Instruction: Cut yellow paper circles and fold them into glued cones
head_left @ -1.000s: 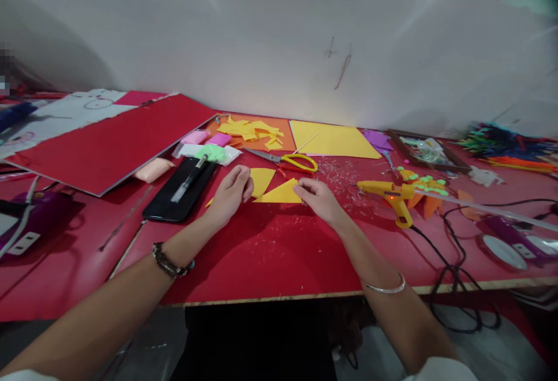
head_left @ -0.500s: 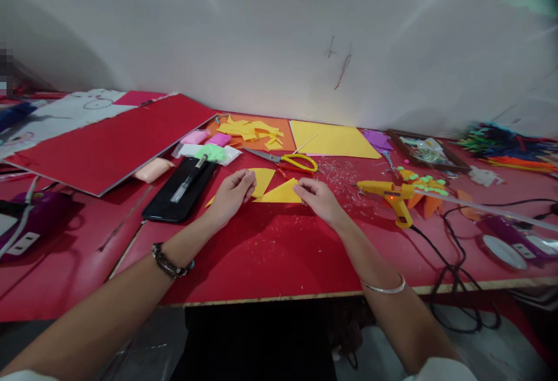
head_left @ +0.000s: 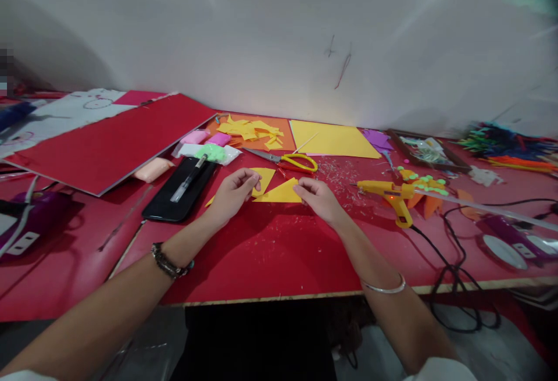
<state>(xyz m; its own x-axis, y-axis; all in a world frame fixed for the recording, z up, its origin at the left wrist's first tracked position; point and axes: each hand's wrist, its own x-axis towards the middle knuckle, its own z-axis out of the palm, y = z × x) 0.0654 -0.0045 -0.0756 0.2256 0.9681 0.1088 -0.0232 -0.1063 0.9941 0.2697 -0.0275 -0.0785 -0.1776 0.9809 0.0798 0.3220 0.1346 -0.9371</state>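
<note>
My right hand (head_left: 320, 199) pinches the right corner of a yellow paper piece (head_left: 282, 192) with a slanted upper edge, held low over the red table. My left hand (head_left: 235, 193) is closed, thumb against curled fingers, close to that piece's left end. Whatever its fingertips hold, if anything, is too small to make out. Behind the left hand lies another yellow paper piece (head_left: 265, 177), partly covered by the fingers. Scissors (head_left: 300, 163) with yellow handles lie just beyond both hands, blades pointing left.
A yellow glue gun (head_left: 392, 195) with its light on lies at right, its black cord running over the table edge. Left stands a black phone (head_left: 181, 189) with a pen on it. Yellow scraps (head_left: 248, 130), a yellow sheet (head_left: 333, 139) and a red board (head_left: 122, 136) lie farther back.
My left hand has shifted slightly to the right, and its fingertips have moved a little. The right hand and the yellow piece stay nearly still.
</note>
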